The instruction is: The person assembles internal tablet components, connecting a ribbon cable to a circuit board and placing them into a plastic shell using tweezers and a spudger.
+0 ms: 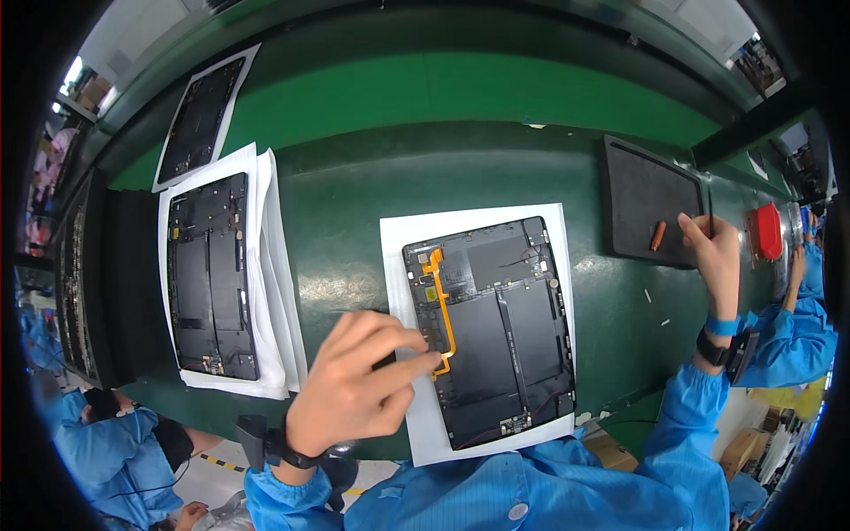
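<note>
In front of me lies an open black tablet housing (478, 341) on a sheet of white paper (567, 265). An orange flex cable (448, 319) runs down its left side. My left hand (354, 385) reaches over that edge, index fingertip at the lower end of the cable, thumb apart; it seems to press there and grips nothing I can see. At the right, my right hand (719, 257) is raised with fingers closed on a thin dark stick-like tool (710, 208), mostly hidden. Beside it, a small orange-brown piece (658, 235) rests on a dark grey foam tray (637, 190).
Two more tablet housings, one near (208, 274) and one farther back (204, 115), lie on white paper at the left. Black foam (133, 283) stands at the far left. A red bin (768, 232) sits at the right. People in blue work on both sides.
</note>
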Motion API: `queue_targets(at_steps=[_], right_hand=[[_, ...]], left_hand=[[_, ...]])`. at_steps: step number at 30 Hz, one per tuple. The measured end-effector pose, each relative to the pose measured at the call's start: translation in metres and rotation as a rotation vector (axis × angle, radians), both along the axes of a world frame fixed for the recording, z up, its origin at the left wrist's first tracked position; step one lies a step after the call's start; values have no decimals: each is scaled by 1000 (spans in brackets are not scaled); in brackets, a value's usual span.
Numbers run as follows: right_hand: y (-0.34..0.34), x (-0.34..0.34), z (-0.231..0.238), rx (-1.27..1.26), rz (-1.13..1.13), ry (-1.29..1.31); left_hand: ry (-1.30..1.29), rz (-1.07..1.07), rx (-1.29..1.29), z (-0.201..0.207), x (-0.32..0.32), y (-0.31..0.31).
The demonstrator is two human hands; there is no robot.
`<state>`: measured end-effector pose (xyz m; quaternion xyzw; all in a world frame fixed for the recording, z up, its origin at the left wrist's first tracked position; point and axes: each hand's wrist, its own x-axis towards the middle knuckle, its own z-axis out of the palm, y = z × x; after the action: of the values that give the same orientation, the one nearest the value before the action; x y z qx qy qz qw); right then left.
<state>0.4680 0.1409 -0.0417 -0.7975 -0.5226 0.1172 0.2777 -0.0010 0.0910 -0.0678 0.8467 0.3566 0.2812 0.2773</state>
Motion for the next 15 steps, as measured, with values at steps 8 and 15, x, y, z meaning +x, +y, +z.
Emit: queue_targets(at_steps=[8,15], right_hand=[[20,-6,6,-214,-43,162],[13,4,-12,-180,272,230]], left_hand=[[132,29,78,-2,17,-15],[143,45,123,-13,26,-18]])
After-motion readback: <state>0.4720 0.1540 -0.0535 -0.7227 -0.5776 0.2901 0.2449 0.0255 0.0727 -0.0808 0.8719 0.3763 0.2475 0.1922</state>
